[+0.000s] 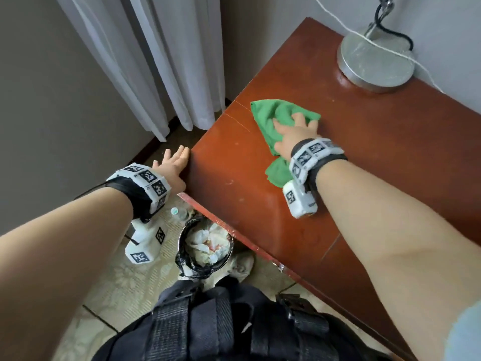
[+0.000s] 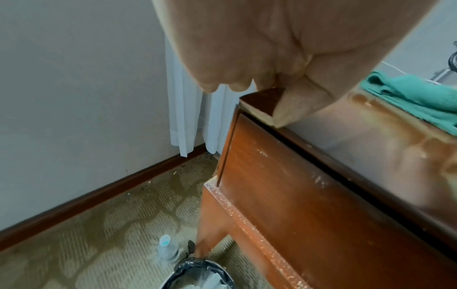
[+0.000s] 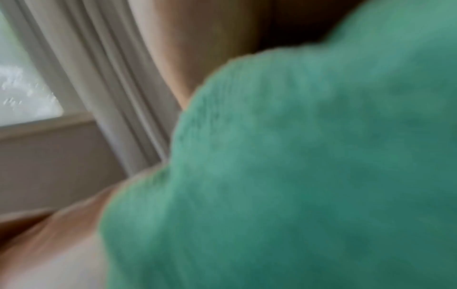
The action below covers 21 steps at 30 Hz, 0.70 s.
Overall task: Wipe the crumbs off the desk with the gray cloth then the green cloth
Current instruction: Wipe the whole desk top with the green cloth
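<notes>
The green cloth (image 1: 276, 118) lies bunched on the red-brown desk (image 1: 364, 165) near its left end. My right hand (image 1: 294, 128) presses down on it with fingers spread flat. In the right wrist view the green cloth (image 3: 296, 176) fills most of the blurred picture. My left hand (image 1: 174, 160) is open at the desk's left front corner, fingers straight beyond the edge. In the left wrist view the thumb of my left hand (image 2: 247, 58) rests on the desk (image 2: 309, 195) corner, with the green cloth (image 2: 415, 93) beyond. I see no gray cloth.
A round metal lamp base (image 1: 374, 61) with cords stands at the desk's back right. On the floor below the corner stand a lined waste bin (image 1: 205, 246) full of paper and a plastic bottle (image 1: 177, 212). White curtains (image 1: 169, 61) hang at the left. Crumbs dot the desk's lower rail (image 2: 237, 215).
</notes>
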{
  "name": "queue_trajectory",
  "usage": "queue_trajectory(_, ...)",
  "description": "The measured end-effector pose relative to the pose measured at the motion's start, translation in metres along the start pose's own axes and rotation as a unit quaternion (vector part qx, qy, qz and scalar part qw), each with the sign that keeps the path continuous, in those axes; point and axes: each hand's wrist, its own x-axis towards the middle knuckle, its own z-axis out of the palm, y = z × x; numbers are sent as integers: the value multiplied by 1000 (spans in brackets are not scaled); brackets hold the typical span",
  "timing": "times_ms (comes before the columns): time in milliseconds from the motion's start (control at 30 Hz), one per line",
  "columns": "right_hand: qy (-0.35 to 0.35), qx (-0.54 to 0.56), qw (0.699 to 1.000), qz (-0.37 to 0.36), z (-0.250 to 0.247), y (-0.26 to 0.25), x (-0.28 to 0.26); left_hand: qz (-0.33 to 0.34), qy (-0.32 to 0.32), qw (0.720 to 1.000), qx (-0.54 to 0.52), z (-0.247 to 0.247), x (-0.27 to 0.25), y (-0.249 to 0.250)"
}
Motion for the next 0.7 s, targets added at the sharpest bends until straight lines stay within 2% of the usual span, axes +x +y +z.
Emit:
queue_trajectory(100, -7, -54, 993, -107, 24, -37, -26, 24, 17, 999, 46, 2, -3, -15)
queue_trajectory(167, -28, -100, 976, -191, 41, -53, -50, 31, 27, 997, 59, 3, -10, -21)
queue_trajectory(200, -42, -113, 970, -210, 46, -55, -58, 30, 34, 997, 65, 4, -14, -23)
queue_trajectory(267, -50, -130, 969, -206, 43, -52, -60, 27, 39, 996, 74, 4, -24, -28)
queue_trajectory(300, -42, -133, 974, -178, 38, -49, -55, 26, 37, 996, 80, 5, -29, -31)
queue_trajectory(400, -22, -83, 996, -24, 14, -48, -31, 31, 49, 993, 100, 9, -43, -36)
queue_trajectory(433, -20, -66, 998, 2, 11, -51, -26, 36, 59, 992, 104, 9, -45, -38)
queue_trajectory(500, -21, -62, 998, -1, 17, -56, -31, 48, 69, 990, 113, 9, -45, -42)
queue_trajectory(567, -27, -59, 997, -49, 35, -55, -46, 62, 70, 988, 126, 8, -46, -44)
queue_trajectory(633, -40, -58, 993, -97, 58, -47, -70, 86, 55, 981, 162, 8, -44, -42)
queue_trajectory(700, -51, -51, 991, -113, 75, -37, -94, 108, 25, 970, 217, 11, -39, -34)
